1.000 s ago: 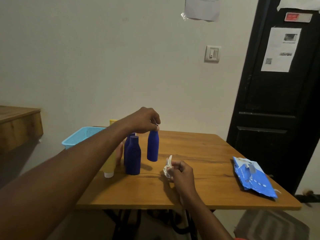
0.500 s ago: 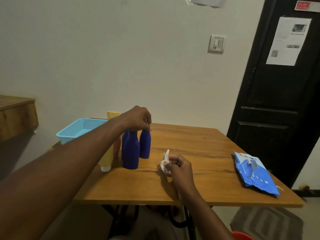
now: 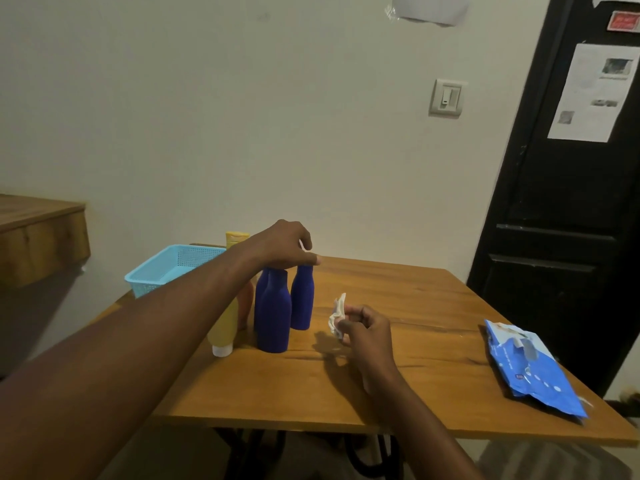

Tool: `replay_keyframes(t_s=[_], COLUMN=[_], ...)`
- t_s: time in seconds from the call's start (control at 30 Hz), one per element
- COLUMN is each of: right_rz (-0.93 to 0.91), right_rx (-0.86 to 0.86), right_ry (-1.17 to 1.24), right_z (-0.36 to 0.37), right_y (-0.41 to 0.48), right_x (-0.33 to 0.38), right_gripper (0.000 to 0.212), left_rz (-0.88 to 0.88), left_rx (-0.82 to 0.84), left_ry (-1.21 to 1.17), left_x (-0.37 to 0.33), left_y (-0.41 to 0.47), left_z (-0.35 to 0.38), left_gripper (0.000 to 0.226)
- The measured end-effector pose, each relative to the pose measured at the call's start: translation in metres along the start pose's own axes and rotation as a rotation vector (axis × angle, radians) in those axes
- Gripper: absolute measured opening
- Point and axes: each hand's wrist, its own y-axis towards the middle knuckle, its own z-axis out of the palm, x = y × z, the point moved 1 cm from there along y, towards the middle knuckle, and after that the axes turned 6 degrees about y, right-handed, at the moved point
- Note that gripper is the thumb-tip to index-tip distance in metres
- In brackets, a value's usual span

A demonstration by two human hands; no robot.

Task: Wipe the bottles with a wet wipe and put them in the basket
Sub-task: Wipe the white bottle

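Blue bottle (image 3: 302, 299) set back down — left hand (image 3: 280, 244) still atop, wipe (image 3: 337, 315) unmoved

A wooden table (image 3: 415, 341) stands against a pale wall (image 3: 242, 116) with a light switch (image 3: 446, 97). A black door (image 3: 554, 202) at right bears a printed paper (image 3: 588, 95) and a red sign (image 3: 623, 21). A wooden shelf (image 3: 38, 233) juts out at left.

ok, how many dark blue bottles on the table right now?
3. Front bottle stands nearest; rear bottle is just behind it to the left, partly hidden; right bottle stands beside them, left hand holding its top. None in the basket. The forearm may hide more.
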Motion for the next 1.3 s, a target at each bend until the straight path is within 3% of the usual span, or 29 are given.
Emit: replay_keyframes(t_s=[0.47, 0.67, 0.9, 1.03, 1.3], right_rz=[-0.438, -0.341, -0.255, -0.218, -0.199], right_rx=[0.136, 0.247, 0.217, 0.198, 0.166], right_ry=[-0.28, -0.329, -0.26, -0.226, -0.191], right_z=[0.073, 0.099, 0.098, 0.088, 0.073], right_y=[0.092, 0.139, 0.164, 0.166, 0.154], right_x=[0.086, 0.089, 0.07, 0.059, 0.057], right_gripper=[0.022, 0.027, 0.026, 0.027, 0.026], left_rz=[-0.055, -0.046, -0.088, -0.108, -0.114], left_rx=[-0.104, -0.07, 0.12, 0.139, 0.131], left_ry=[0.05, 0.135, 0.444, 0.428, 0.297], left_x=[0.072, 0.093, 0.1, 0.105, 0.101], left_y=[0.034, 0.064, 0.1, 0.108, 0.105], left_z=[-0.032, -0.012, 0.007, 0.017, 0.021], left_gripper=[0.034, 0.044, 0.05, 0.037, 0.05])
